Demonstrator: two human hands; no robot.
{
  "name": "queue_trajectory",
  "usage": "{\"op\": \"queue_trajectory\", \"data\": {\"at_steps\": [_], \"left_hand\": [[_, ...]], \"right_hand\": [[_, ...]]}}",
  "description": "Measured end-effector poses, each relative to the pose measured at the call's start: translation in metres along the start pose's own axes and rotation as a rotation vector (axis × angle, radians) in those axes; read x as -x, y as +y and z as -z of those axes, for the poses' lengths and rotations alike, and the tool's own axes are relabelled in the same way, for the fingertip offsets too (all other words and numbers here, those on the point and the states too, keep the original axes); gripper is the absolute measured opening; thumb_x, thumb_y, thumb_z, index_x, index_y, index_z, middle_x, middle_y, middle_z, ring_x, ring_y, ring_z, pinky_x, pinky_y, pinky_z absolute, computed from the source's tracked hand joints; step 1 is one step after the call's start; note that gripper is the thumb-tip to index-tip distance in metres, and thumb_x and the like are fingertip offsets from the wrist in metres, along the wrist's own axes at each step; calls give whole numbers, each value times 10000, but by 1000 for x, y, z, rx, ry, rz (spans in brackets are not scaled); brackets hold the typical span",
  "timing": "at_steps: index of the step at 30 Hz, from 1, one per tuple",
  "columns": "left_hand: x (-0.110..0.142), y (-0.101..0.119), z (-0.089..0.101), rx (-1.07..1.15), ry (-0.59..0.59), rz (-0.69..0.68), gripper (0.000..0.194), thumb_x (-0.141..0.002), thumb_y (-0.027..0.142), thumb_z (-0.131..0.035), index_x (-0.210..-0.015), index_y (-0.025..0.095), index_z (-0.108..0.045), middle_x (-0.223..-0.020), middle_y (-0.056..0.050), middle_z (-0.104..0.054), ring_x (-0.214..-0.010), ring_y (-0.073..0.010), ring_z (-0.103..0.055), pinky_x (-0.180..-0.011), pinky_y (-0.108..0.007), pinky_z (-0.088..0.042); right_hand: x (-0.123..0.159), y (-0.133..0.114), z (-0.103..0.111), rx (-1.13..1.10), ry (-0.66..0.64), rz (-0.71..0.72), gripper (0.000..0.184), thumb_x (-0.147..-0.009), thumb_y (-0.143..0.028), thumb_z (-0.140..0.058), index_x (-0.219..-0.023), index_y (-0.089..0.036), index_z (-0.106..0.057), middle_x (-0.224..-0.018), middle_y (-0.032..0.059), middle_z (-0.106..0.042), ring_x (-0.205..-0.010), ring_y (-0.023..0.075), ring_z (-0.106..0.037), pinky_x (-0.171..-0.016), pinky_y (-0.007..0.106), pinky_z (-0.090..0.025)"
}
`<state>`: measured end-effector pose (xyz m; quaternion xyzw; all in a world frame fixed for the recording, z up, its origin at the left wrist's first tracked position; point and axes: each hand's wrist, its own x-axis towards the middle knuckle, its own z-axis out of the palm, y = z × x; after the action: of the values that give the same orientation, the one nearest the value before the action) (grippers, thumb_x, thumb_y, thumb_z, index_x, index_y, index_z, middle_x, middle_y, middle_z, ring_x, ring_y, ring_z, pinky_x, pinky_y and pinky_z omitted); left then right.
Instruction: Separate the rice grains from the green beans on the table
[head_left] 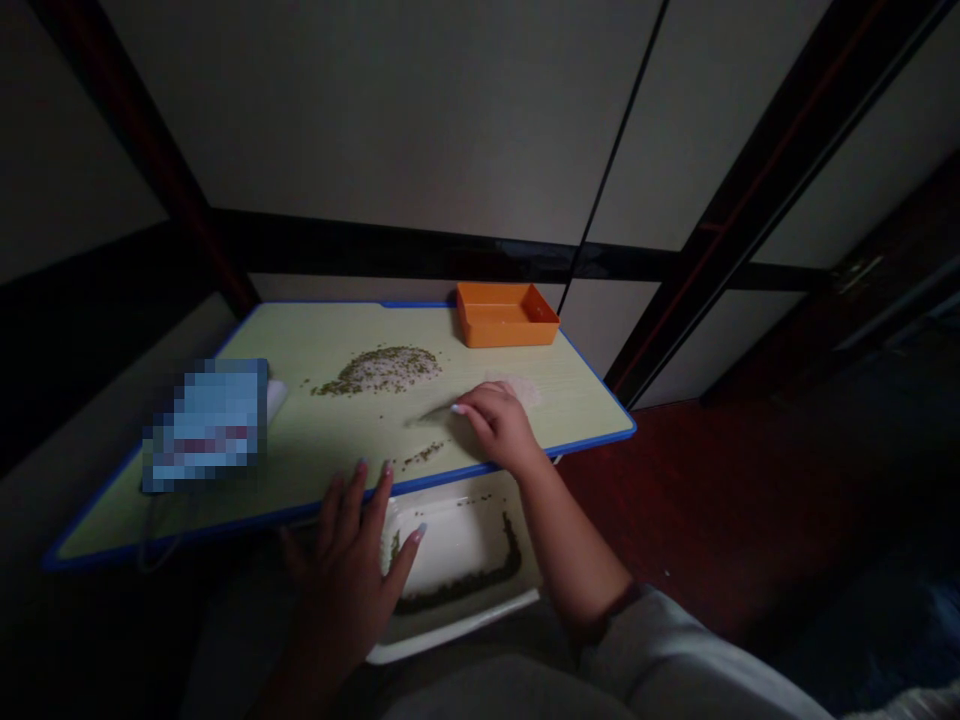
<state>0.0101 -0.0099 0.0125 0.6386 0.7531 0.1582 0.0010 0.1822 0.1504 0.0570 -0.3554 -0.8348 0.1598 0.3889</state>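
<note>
My right hand (496, 420) is closed over the table, gripping a thin, blurred tool (431, 413) that points left; its kind is unclear. Just below its tip lies a short line of small green beans or seeds (424, 455). Farther back is a mixed heap of pale grains and green seeds (386, 370). A patch of pale grains (521, 388) shows behind my right hand. My left hand (352, 560) has its fingers spread, at the table's front edge and the left side of a white basin (450, 640). Green seeds (480, 580) line the basin's lower and right sides.
An orange open box (514, 333) stands at the table's back right. On the left of the pale, blue-edged table (300, 325) sits a pixelated bluish object (206, 425), with a white thing beside it. Cabinet panels (390, 120) rise behind; the reddish floor (675, 500) is right.
</note>
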Motion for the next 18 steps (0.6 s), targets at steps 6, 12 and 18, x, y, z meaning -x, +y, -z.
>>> {"op": "queue_trajectory", "data": {"at_steps": [6, 12, 18], "left_hand": [[0, -1, -2, -22, 9, 10, 593, -959, 439, -305, -1530, 282, -262, -1638, -93, -256, -1524, -318, -162, -1148, -729, -125], [0, 1, 1, -16, 4, 7, 593, -966, 452, -289, -1525, 255, -281, -1630, -111, -268, -1521, -326, -168, -1142, -733, -135], [0, 2, 2, -9, -12, 19, 592, -969, 456, -280, -1525, 253, -282, -1637, -113, -247, -1533, -304, -131, -1154, -722, -104]], "right_hand": [[3, 18, 11, -102, 67, -338, 272, -956, -290, -488, -803, -182, -686, -656, 11, -657, -631, 143, -577, -626, 232, -394], [3, 19, 13, 162, -2, -398, 236, -950, -255, -507, -824, -193, -697, -729, 49, -711, -664, 158, -597, -631, 244, -355], [-2, 9, 7, 312, -80, -343, 234, -970, -266, -496, -932, -202, -719, -893, 83, -758, -842, 206, -658, -731, 277, -378]]}}
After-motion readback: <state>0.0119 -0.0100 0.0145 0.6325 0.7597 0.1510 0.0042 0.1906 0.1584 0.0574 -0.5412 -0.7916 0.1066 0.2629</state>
